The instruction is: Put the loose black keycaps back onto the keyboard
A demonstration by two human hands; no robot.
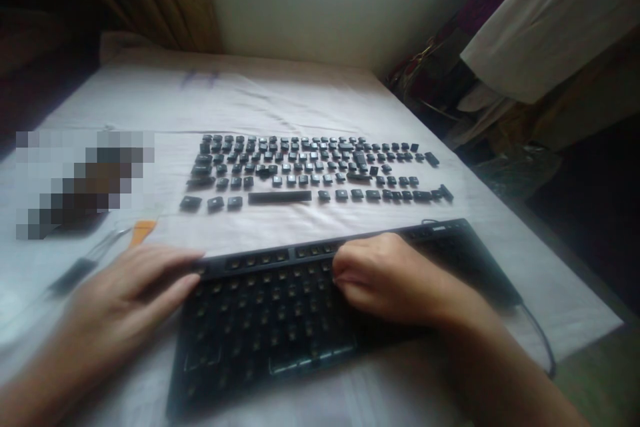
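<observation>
A black keyboard base (310,300) without its keycaps lies on the white cloth, slightly tilted across the view. My left hand (145,280) rests at its upper left corner, thumb and fingers apart, touching the edge. Over the upper middle of the base is my right hand (373,273), its fingers curled closed; whatever they hold, if anything, is hidden. Behind the base, loose black keycaps (305,180) are laid out in rows like a keyboard, with the long space bar (280,197) in the front row.
An orange flat tool (143,232) and a dark-handled tool (77,273) lie beyond my left hand. A pixelated dark object (90,187) is at the left. The keyboard cable (543,340) runs off the right end. Cloths (550,47) hang at the upper right.
</observation>
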